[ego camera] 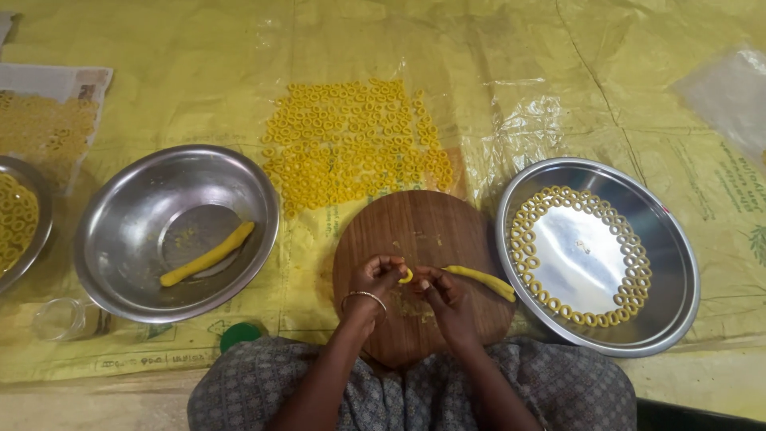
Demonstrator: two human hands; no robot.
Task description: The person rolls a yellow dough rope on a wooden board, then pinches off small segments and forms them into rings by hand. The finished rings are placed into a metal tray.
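Left hand (pixel 375 279) pinches small dough ring (pixel 406 276), lower centre over board (pixel 421 271). Right hand (pixel 443 294) closed on dough rope (pixel 482 281). Many rings (pixel 351 144) laid upper centre; plate (pixel 670 263) rim ringed; bowl (pixel 120 239) holds another rope (pixel 207 254) unshaped.

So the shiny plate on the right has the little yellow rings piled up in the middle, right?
Not quite. In the head view the little yellow rings on the shiny plate sit in a line around its edge; the middle is bare.

thin yellow dough rope (pixel 481 279), one end curled, over round wooden board (pixel 415 231)
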